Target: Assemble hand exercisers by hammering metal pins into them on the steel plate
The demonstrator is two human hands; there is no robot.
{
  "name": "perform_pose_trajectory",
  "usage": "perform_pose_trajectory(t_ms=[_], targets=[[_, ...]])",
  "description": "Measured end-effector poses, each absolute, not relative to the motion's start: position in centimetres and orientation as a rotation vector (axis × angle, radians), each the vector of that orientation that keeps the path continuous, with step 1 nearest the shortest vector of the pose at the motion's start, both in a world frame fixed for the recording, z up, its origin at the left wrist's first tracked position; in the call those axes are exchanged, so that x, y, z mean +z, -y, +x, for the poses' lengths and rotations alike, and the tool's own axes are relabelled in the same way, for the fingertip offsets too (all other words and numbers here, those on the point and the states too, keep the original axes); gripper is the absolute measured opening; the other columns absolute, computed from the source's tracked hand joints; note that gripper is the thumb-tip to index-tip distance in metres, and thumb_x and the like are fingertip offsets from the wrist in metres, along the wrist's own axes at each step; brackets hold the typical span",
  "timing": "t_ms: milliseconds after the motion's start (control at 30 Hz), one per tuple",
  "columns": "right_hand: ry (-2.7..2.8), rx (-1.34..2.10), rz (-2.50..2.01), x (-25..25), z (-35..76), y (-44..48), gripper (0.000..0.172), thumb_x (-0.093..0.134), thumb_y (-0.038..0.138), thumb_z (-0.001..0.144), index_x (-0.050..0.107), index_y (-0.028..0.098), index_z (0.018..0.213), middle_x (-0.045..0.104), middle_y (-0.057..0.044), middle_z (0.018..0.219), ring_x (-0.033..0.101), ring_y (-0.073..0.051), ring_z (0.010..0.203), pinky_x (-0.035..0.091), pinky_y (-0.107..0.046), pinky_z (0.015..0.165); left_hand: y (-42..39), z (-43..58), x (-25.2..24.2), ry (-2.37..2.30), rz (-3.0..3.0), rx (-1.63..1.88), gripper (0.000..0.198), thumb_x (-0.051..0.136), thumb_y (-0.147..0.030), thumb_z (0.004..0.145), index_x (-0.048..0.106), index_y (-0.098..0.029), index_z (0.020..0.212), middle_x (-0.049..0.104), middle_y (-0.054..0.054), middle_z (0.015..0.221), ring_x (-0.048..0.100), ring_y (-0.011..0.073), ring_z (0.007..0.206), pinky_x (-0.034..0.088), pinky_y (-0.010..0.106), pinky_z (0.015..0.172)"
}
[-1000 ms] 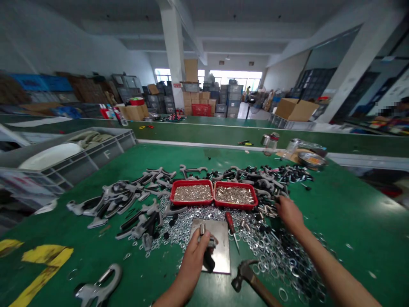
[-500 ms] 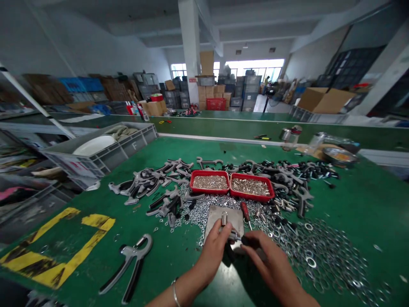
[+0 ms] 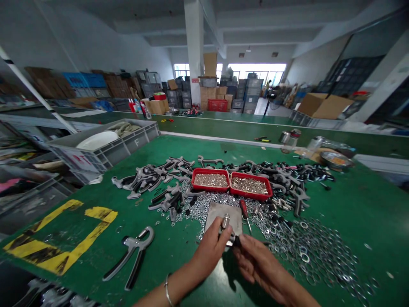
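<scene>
My left hand is closed round a small metal and black part above the near edge of a grey steel plate. My right hand meets it from the right, fingers pinched on the same part. A short metal spring or screw piece stands up just above my left fingers. A red-handled screwdriver lies at the plate's right edge. Two red trays of small silver pieces sit behind the plate.
Loose washers spread right of the plate. Grey and black tool parts are heaped left and behind the trays. An assembled plier-like tool lies near left. A grey crate stands far left; cans and a bowl far right.
My right hand came back from the pile at the right and joined my left hand on the part. The view swung left, so the hammer is out of sight.
</scene>
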State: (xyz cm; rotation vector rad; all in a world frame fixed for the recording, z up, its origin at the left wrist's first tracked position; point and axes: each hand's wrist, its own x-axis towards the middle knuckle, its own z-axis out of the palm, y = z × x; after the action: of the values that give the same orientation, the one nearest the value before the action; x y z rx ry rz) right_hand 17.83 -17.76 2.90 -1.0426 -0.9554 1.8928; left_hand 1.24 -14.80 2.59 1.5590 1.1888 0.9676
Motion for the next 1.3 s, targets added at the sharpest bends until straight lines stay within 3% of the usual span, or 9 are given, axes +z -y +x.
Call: perform_pose_trajectory(t_ms=[200, 300, 467, 567, 733, 900, 1033, 1200, 1300], targets=[[0.937, 1.909, -1.129, 2.7, 16.8, 18.9, 0.046, 0.055, 0.066, 0.086, 0.054, 0.020, 0.079, 0.042, 0.009, 0.051, 0.027, -0.005, 0.038, 0.023, -0.014, 0.032, 14.9, 0.2, 1.9, -1.100, 1.731, 0.924, 0.025, 0.044, -0.040, 0.098, 0.057, -0.019, 0.097, 0.059, 0.004, 0.089, 0.053, 0.0194, 0.083, 0.040, 0.029, 0.079], [0.965, 2.088, -1.187, 2.5, 17.2, 18.8, 0.064, 0.029, 0.076, 0.088, 0.051, 0.021, 0.066, 0.037, 0.009, 0.038, 0.019, -0.005, 0.029, 0.017, -0.017, 0.030, 14.8, -0.1, 1.7, -1.047, 1.707, 0.904, 0.026, 0.047, -0.043, 0.096, 0.058, -0.019, 0.096, 0.059, 0.003, 0.088, 0.053, 0.0186, 0.083, 0.040, 0.027, 0.078], [1.747, 1.186, -1.499, 2.1, 18.1, 18.6, 0.059, 0.041, 0.072, 0.087, 0.064, 0.018, 0.092, 0.070, -0.010, 0.081, 0.062, -0.019, 0.067, 0.048, -0.030, 0.060, 14.5, -0.5, 1.1, -1.074, 1.553, 0.878, 0.030, 0.044, -0.045, 0.097, 0.056, -0.018, 0.094, 0.058, 0.001, 0.086, 0.052, 0.0166, 0.080, 0.041, 0.027, 0.076], [1.884, 0.760, -1.492, 1.7, 17.9, 18.6, 0.049, 0.056, 0.066, 0.082, 0.062, 0.019, 0.094, 0.067, -0.012, 0.096, 0.062, -0.026, 0.087, 0.048, -0.039, 0.078, 14.6, -0.7, 1.0, -1.089, 1.538, 0.887, 0.029, 0.043, -0.044, 0.097, 0.054, -0.018, 0.094, 0.058, 0.001, 0.085, 0.053, 0.0157, 0.080, 0.041, 0.027, 0.075], [1.736, 1.495, -1.430, 1.5, 17.0, 18.7, 0.059, 0.014, 0.061, 0.097, 0.053, 0.021, 0.080, 0.058, 0.000, 0.055, 0.051, -0.015, 0.041, 0.042, -0.027, 0.045, 14.9, -1.1, 0.9, -1.068, 1.797, 0.870, 0.024, 0.044, -0.040, 0.098, 0.053, -0.018, 0.095, 0.057, 0.001, 0.087, 0.052, 0.0153, 0.081, 0.040, 0.027, 0.078], [1.740, 1.224, -1.448, 2.0, 17.0, 19.5, 0.052, 0.047, 0.071, 0.085, 0.058, 0.021, 0.083, 0.066, -0.006, 0.077, 0.060, -0.017, 0.064, 0.046, -0.027, 0.058, 15.4, -1.2, 0.7, -1.061, 1.782, 0.826, 0.023, 0.043, -0.039, 0.099, 0.052, -0.018, 0.095, 0.056, 0.000, 0.085, 0.052, 0.0147, 0.079, 0.040, 0.026, 0.075], [1.482, 2.029, -1.290, 2.2, 17.1, 19.7, 0.076, 0.000, 0.071, 0.091, 0.054, 0.021, 0.071, 0.049, 0.003, 0.044, 0.038, -0.012, 0.032, 0.035, -0.025, 0.038, 15.7, -0.9, 1.0, -0.971, 1.843, 0.835, 0.023, 0.044, -0.039, 0.098, 0.053, -0.018, 0.095, 0.057, 0.001, 0.087, 0.052, 0.0150, 0.080, 0.041, 0.027, 0.076], [1.800, 0.972, -1.473, 1.7, 17.4, 19.1, 0.053, 0.052, 0.070, 0.082, 0.063, 0.019, 0.087, 0.068, -0.010, 0.086, 0.062, -0.022, 0.077, 0.046, -0.031, 0.066, 15.1, -0.3, 0.5, -1.122, 1.696, 0.844, 0.023, 0.043, -0.038, 0.098, 0.050, -0.018, 0.088, 0.053, -0.001, 0.078, 0.050, 0.0140, 0.073, 0.040, 0.026, 0.070], [1.767, 1.249, -1.436, 1.2, 17.2, 19.0, 0.062, 0.030, 0.070, 0.091, 0.062, 0.017, 0.082, 0.065, -0.008, 0.069, 0.058, -0.018, 0.056, 0.045, -0.029, 0.055, 15.2, -0.2, 0.7, -1.033, 1.700, 0.928, 0.020, 0.039, -0.035, 0.100, 0.051, -0.018, 0.097, 0.058, 0.003, 0.092, 0.055, 0.0158, 0.087, 0.044, 0.028, 0.081]])
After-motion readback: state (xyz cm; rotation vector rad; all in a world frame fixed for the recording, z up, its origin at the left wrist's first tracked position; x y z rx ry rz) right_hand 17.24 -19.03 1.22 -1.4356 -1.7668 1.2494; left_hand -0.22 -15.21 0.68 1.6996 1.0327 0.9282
